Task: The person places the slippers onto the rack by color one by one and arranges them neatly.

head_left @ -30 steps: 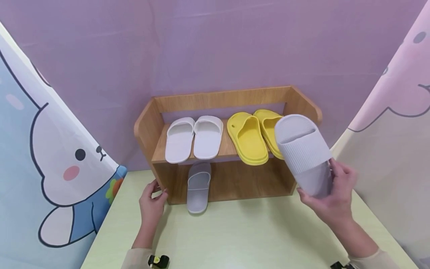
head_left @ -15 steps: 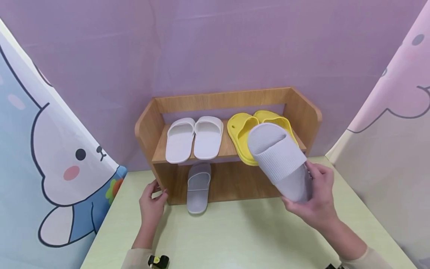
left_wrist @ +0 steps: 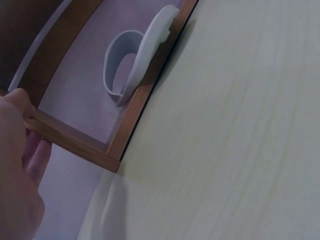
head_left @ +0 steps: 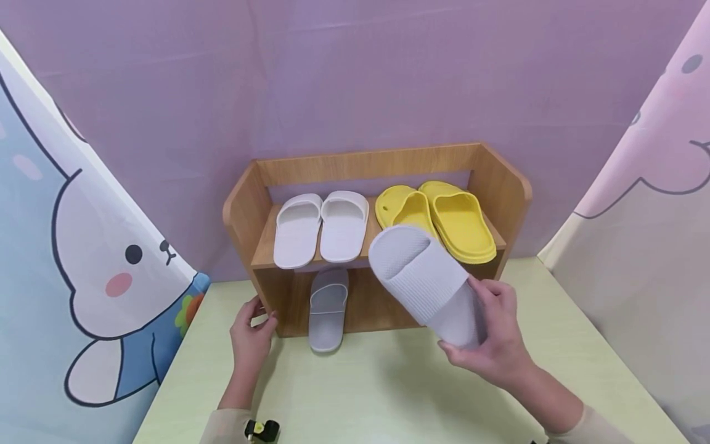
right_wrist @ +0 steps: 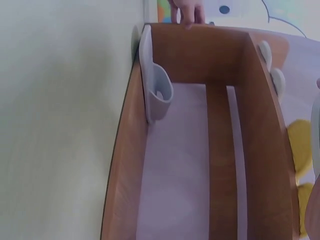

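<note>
My right hand (head_left: 493, 342) grips a light grey slipper (head_left: 429, 280) by its heel end and side. The slipper hangs tilted in front of the wooden shoe rack (head_left: 366, 166), toe up and to the left, and covers part of one yellow clog. A matching grey slipper (head_left: 326, 327) lies at the left of the lower shelf, its heel jutting past the front edge. My left hand (head_left: 252, 336) holds the rack's left side panel; in the left wrist view, thumb and fingers lie on either side of the panel (left_wrist: 75, 142).
On the upper shelf, two white slippers (head_left: 344, 237) sit at the left and two yellow clogs (head_left: 466, 225) at the right. The rack stands on a pale green table (head_left: 355, 394) against a purple cloth backdrop (head_left: 360, 74). Cartoon-printed cloths hang at both sides.
My right hand has carried the grey slipper leftward and slightly lower, from beside the rack's right end to before its right-centre, uncovering the right yellow clog. The left hand stays on the panel.
</note>
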`<action>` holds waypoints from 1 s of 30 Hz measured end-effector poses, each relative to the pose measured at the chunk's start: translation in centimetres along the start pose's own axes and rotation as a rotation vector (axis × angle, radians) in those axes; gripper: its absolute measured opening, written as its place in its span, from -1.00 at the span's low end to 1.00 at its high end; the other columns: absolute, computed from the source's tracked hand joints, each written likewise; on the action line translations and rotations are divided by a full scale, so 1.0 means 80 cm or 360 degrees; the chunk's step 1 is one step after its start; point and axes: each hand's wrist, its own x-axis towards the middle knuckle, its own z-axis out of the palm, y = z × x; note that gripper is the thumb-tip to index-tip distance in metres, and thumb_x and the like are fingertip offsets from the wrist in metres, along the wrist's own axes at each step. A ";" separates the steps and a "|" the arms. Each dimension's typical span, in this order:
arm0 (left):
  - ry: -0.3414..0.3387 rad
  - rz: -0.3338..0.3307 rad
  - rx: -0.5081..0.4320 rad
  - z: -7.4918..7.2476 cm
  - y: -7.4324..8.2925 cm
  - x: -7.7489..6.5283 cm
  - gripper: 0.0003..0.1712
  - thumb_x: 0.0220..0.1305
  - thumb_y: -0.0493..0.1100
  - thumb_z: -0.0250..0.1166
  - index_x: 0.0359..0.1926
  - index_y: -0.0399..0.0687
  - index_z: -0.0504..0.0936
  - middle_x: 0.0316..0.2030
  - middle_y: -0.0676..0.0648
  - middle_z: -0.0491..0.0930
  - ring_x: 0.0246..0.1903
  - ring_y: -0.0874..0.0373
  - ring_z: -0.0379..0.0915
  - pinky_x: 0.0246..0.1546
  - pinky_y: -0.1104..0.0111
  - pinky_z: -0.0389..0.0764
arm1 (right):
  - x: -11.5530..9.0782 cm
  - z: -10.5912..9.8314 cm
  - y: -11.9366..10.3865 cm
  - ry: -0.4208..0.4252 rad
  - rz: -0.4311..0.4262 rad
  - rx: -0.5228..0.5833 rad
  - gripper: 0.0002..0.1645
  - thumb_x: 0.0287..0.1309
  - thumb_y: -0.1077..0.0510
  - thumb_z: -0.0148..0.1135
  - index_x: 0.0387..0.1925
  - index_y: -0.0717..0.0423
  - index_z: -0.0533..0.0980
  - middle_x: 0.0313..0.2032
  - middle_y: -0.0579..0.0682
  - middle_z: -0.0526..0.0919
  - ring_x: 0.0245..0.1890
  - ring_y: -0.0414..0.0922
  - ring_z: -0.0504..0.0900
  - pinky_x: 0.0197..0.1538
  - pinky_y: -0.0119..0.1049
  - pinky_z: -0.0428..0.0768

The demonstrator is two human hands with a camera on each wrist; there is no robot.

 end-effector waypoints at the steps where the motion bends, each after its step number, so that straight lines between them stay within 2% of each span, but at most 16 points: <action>1: 0.0002 0.0004 -0.0001 0.000 0.000 0.000 -0.38 0.38 -0.42 0.45 0.44 -0.10 0.64 0.16 -0.14 0.69 0.08 -0.02 0.65 -0.11 0.61 0.73 | -0.001 0.002 -0.002 -0.0008 -0.0015 0.0000 0.32 0.16 -0.52 0.43 0.44 0.55 0.40 0.12 0.55 0.33 0.37 -0.13 0.25 0.31 -0.46 0.34; 8: 0.0012 0.0005 -0.0016 0.001 -0.001 0.001 -0.37 0.38 -0.43 0.44 0.44 -0.12 0.64 0.15 -0.17 0.69 0.06 0.03 0.65 -0.10 0.60 0.72 | -0.006 0.015 -0.013 -0.0112 -0.0066 0.0012 0.25 0.16 -0.45 0.45 0.46 0.50 0.42 0.12 0.49 0.36 0.27 0.03 0.32 0.27 -0.44 0.37; 19: 0.0027 0.0005 -0.0035 0.000 0.002 -0.001 -0.37 0.35 -0.45 0.48 0.42 -0.16 0.66 0.13 -0.20 0.71 -0.04 0.32 0.60 -0.15 0.65 0.70 | -0.021 0.032 -0.019 -0.0289 -0.0060 0.0025 0.35 -0.35 -0.13 0.73 0.50 0.39 0.43 0.16 0.33 0.43 0.19 0.08 0.37 0.14 -0.39 0.48; 24: 0.0020 -0.0009 -0.0020 0.000 0.002 0.000 -0.38 0.36 -0.45 0.47 0.42 -0.13 0.66 0.14 -0.18 0.70 0.02 0.16 0.63 -0.13 0.63 0.71 | -0.029 0.038 -0.023 -0.0412 0.0023 -0.0046 0.45 -0.54 -0.03 0.81 0.54 0.31 0.43 0.19 0.24 0.44 0.19 0.05 0.38 0.06 -0.29 0.58; 30: 0.0003 -0.0022 -0.0007 0.000 0.001 0.000 -0.37 0.40 -0.41 0.44 0.45 -0.13 0.63 0.16 -0.18 0.68 0.09 -0.03 0.64 -0.09 0.62 0.71 | -0.035 0.048 -0.025 -0.0490 0.0083 -0.0120 0.46 -0.50 -0.07 0.83 0.57 0.24 0.41 0.19 0.19 0.45 0.18 0.03 0.39 -0.01 -0.15 0.63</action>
